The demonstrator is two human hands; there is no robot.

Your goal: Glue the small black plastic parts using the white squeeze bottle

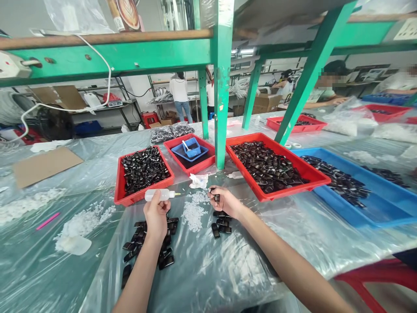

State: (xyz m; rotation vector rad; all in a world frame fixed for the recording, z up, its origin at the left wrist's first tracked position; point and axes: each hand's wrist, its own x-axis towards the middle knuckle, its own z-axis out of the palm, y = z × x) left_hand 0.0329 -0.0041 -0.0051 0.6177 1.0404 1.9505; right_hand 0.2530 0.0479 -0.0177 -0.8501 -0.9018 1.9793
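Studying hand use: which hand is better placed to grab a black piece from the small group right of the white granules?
Probably the right hand: it sits just beyond that small group, though pinching one piece. The left hand grips the squeeze bottle.

Green steel frame [222, 87], plastic-covered table [228, 261], white wall [19, 17]
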